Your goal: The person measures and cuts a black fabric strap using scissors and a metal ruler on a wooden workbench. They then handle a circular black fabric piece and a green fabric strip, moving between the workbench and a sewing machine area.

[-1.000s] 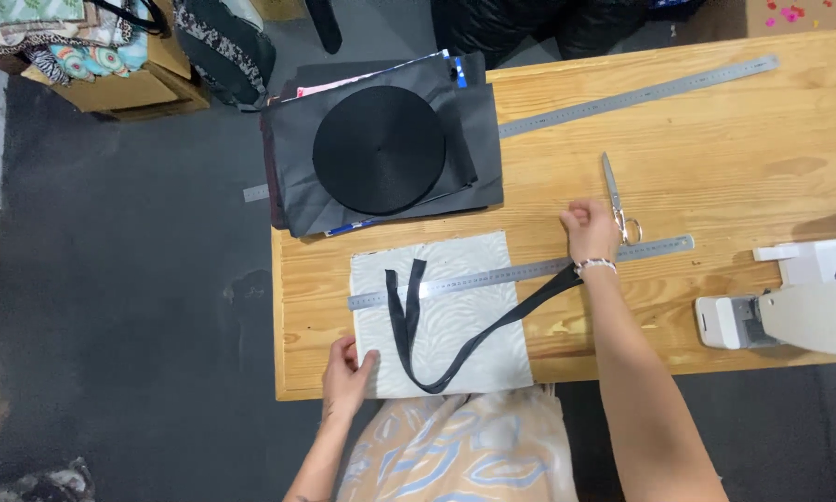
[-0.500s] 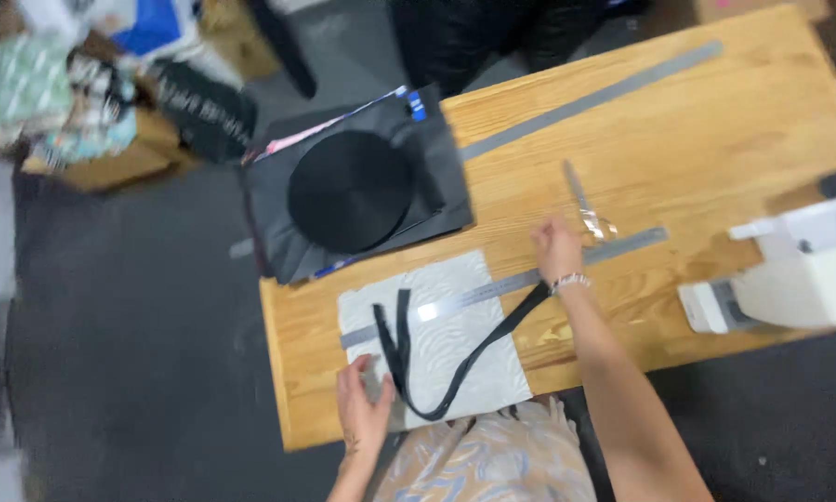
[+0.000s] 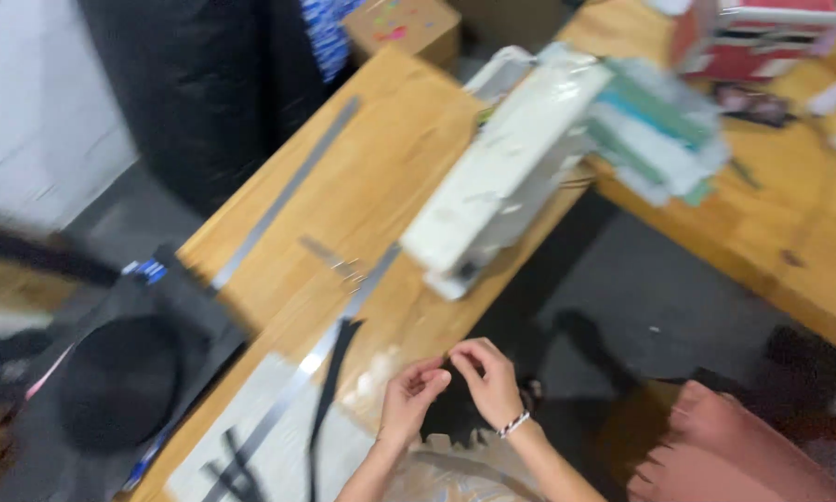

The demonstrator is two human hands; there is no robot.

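Hands together beside black strap

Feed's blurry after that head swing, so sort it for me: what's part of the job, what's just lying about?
In the job: left hand, right hand, black strap, grey cloth, metal ruler.

Lying about: scissors, sewing machine, black webbing roll, long metal strip, red box.
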